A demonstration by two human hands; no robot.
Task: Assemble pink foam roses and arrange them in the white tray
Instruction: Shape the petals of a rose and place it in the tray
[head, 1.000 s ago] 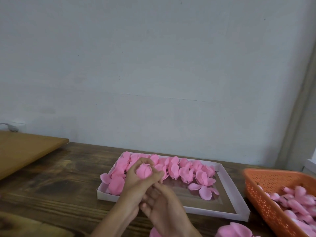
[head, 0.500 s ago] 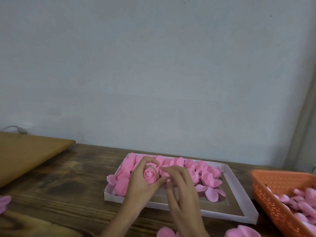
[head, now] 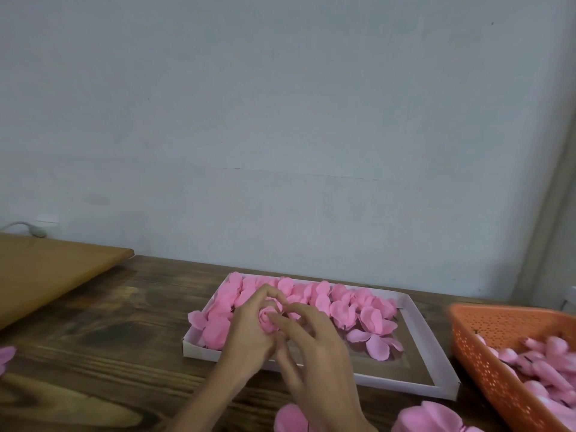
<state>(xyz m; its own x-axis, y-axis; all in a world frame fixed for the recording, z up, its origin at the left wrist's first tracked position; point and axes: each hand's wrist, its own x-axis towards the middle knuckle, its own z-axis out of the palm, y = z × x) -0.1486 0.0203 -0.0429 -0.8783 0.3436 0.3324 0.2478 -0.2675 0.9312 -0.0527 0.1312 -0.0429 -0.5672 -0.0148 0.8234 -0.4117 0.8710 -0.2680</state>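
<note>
A pink foam rose bud (head: 268,319) sits between both hands just above the front left part of the white tray (head: 417,325). My left hand (head: 249,333) cups the bud from the left with fingers curled over its top. My right hand (head: 314,353) pinches it from the right with thumb and forefinger. Several finished pink roses (head: 314,296) lie in rows along the tray's back and left side. Loose petals (head: 375,341) lie in the tray's middle.
An orange perforated basket (head: 486,353) with pink buds stands at the right. Pink petal pieces (head: 427,417) lie at the table's near edge, and one (head: 4,353) at the far left. A light wooden board (head: 46,272) lies at back left. A wall rises behind the table.
The rose has gone from upright in my left hand to lower over the tray's front left. My right hand rose from under it to pinch it from the right.
</note>
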